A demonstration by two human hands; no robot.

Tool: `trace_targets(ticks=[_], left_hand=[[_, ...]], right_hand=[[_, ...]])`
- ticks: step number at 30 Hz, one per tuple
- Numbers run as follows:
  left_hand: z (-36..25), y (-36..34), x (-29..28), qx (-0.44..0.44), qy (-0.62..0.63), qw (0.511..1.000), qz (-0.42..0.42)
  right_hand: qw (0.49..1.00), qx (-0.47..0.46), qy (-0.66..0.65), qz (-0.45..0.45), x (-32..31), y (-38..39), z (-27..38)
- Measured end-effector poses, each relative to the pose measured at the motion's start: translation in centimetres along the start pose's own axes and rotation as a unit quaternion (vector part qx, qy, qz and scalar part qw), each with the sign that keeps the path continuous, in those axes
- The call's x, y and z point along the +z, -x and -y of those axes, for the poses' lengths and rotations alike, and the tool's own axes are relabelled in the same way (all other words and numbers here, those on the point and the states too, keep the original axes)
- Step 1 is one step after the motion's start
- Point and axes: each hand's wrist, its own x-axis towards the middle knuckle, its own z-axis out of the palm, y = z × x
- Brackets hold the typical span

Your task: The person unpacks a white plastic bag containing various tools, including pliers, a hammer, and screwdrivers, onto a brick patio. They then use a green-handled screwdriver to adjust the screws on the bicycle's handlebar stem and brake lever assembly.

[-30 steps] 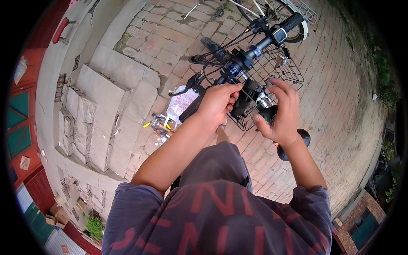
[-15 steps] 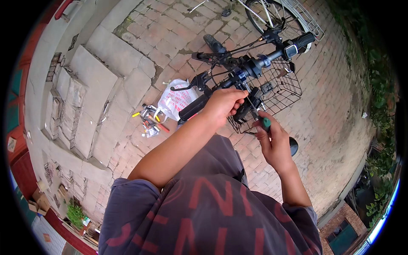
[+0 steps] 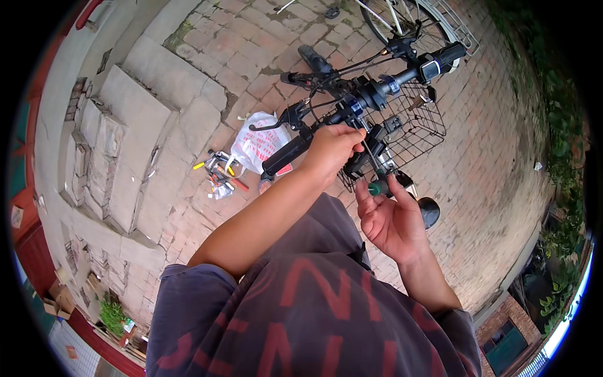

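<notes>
The right hand (image 3: 396,225) has its fingers clamped on a green-handled screwdriver (image 3: 378,188), slanting above the near edge of the wire basket (image 3: 434,131). The left hand (image 3: 333,151) pinches its fingers together near the shaft's far end, beside the handlebar (image 3: 406,77); what they grip is hidden. Loose tools (image 3: 220,171) lie toward the left edge of the paving (image 3: 477,207).

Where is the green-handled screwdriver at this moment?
In the head view, right of centre, the green-handled screwdriver is in the right hand, slanting up and left toward the left hand.
</notes>
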Motion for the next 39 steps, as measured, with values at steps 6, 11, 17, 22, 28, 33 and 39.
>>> trace_targets(ticks=[6, 11, 17, 22, 28, 33, 39], left_hand=[[-1.0, -0.8, -2.0, 0.238, -0.356, 0.896, -0.118], [0.5, -1.8, -3.8, 0.479, -0.477, 0.730, -0.094], [0.8, -2.6, -4.2, 0.528, -0.495, 0.681, -0.110], [1.0, -3.0, -4.2, 0.547, -0.506, 0.657, -0.118], [1.8, -3.2, -4.3, 0.549, -0.477, 0.675, -0.121], [2.4, -3.9, -4.1, 0.564, -0.458, 0.678, -0.111], [2.4, -3.7, -4.2, 0.561, -0.445, 0.689, -0.114]], right_hand=[[0.967, -0.191, 0.167, 0.029, 0.8, -0.6, 1.4], [0.865, -0.239, 0.438, -0.045, 0.2, -0.4, 2.5], [0.324, -0.373, 0.862, -0.108, -0.8, -0.1, 3.6], [0.146, -0.445, 0.882, -0.054, -0.8, -0.5, 4.1], [0.222, -0.446, 0.863, -0.086, 0.5, -0.1, 3.2], [0.385, -0.351, 0.839, -0.158, 1.7, 0.4, 2.9], [0.219, -0.392, 0.889, -0.092, 1.5, 1.0, 3.7]])
